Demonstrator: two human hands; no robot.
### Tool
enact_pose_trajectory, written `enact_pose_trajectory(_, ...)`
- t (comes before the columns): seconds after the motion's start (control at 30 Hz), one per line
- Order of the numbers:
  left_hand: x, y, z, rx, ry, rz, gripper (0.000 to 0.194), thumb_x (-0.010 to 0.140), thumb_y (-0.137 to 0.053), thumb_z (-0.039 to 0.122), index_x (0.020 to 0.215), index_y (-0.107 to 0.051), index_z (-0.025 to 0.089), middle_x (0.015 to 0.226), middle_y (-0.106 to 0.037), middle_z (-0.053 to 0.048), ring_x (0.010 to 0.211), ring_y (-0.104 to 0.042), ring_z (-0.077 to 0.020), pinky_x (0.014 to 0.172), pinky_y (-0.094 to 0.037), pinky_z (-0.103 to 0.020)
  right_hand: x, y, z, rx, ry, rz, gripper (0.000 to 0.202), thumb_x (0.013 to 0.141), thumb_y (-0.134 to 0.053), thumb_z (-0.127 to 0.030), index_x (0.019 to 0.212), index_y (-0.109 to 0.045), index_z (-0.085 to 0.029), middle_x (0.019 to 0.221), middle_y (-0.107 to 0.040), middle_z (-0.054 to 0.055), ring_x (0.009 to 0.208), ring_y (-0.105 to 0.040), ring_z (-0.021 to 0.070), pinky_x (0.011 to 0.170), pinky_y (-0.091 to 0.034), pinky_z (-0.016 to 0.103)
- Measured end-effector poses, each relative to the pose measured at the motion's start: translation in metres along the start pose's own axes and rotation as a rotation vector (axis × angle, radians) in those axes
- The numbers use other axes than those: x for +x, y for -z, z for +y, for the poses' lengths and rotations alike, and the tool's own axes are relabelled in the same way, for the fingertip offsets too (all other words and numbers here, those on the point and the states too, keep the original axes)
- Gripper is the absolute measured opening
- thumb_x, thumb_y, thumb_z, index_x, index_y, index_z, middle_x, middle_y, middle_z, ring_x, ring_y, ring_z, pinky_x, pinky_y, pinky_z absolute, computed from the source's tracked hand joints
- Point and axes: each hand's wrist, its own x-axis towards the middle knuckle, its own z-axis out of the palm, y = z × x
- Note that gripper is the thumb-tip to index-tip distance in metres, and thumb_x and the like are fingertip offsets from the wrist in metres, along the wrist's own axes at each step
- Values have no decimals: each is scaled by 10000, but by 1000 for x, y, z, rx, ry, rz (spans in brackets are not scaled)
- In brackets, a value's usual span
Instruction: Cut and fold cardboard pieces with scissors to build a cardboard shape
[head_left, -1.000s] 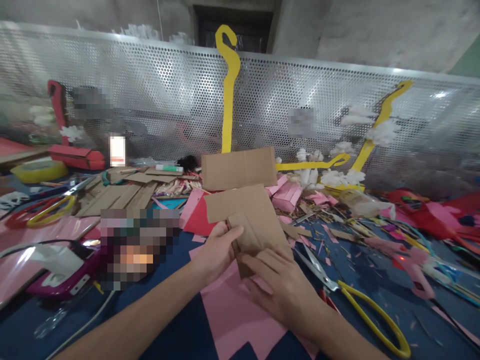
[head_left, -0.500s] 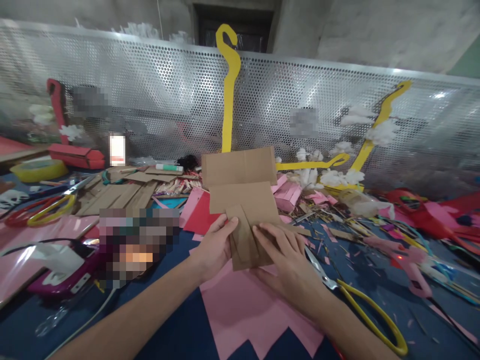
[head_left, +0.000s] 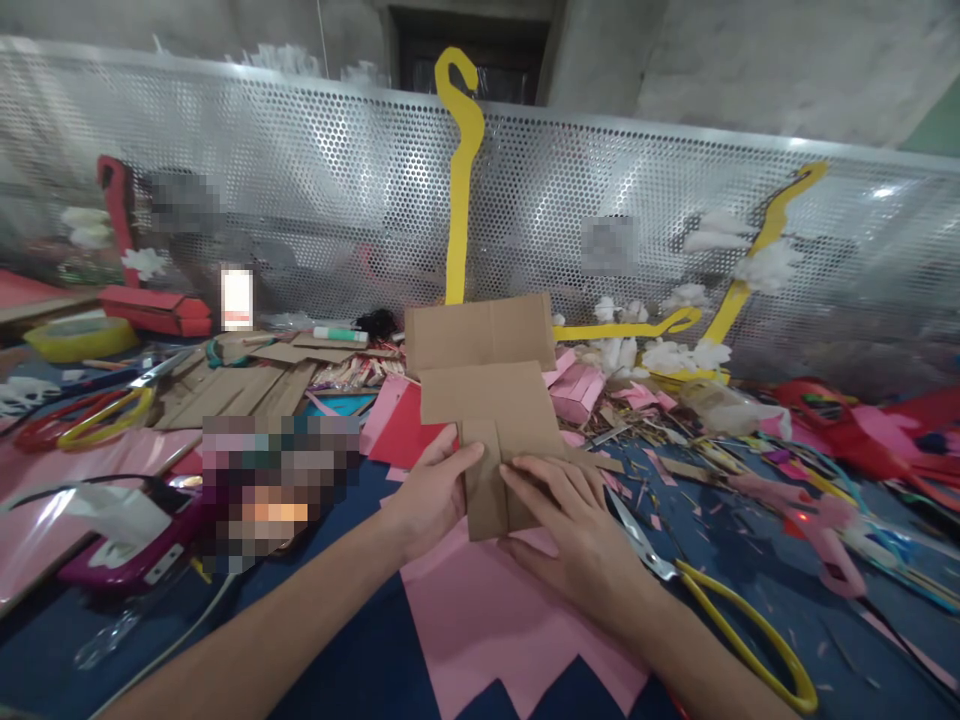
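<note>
A small brown cardboard strip (head_left: 484, 490) lies almost upright over a larger folded cardboard piece (head_left: 484, 393). My left hand (head_left: 427, 495) grips the left side, thumb on the strip and the other fingers partly hidden behind. On the right, my right hand (head_left: 570, 510) holds the cardboard, with its fingertips at the strip's right edge and the thumb low by the bottom edge. Pink paper (head_left: 517, 620) with a zigzag-cut edge lies beneath my hands. Beyond the cardboard rises a yellow hook-shaped stem (head_left: 459, 220).
Yellow-handled scissors (head_left: 739, 630) lie beside my right forearm, near a pink glue gun (head_left: 814, 520) with a lit red spot. A purple power strip (head_left: 127, 555) with cords sits left. Cardboard scraps (head_left: 240, 395) and tape (head_left: 79, 340) lie behind it. A perforated metal panel (head_left: 322, 190) borders the back.
The small cardboard strip has turned from a slant to nearly upright against the larger piece. Both hands keep nearly the same place, with my right fingertips slightly shifted.
</note>
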Motion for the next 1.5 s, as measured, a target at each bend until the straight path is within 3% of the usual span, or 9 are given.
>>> enact_pose_trajectory(0.57,1,2,-1,8,13,-65,462,909,-624,144,1348,-532,252,1254,-705,-79,1121,-676,-222,950,-541,-365,1,0,-1,-41,-21,-18,531,899,-637,-290,1408,-514,-201,1359,-571,134,1244,-518,304,1022,-384,473)
enact_pose_trajectory(0.8,0,1,1,48,3,-76,388,903,-643,169,1277,-569,234,1292,-682,-93,1141,-664,-246,933,-543,-379,2,1,-2,-51,-9,0,511,915,-613,-296,1406,-512,-194,1344,-577,142,1237,-520,301,1012,-388,465)
enact_pose_trajectory(1.03,1,3,0,32,1,-81,501,891,-647,150,1362,-520,262,1264,-699,-85,1120,-673,-236,915,-542,-364,1,0,-1,-34,-8,-8,516,916,-619,-297,1410,-502,-206,1365,-557,139,1252,-498,307,1015,-371,476)
enact_pose_trajectory(1.5,0,3,0,65,-1,-98,372,897,-655,189,1257,-579,240,1319,-663,-92,1177,-639,-254,946,-527,-388,2,1,-3,-31,-24,-29,522,913,-602,-270,1418,-489,-201,1344,-564,142,1227,-503,307,996,-372,471)
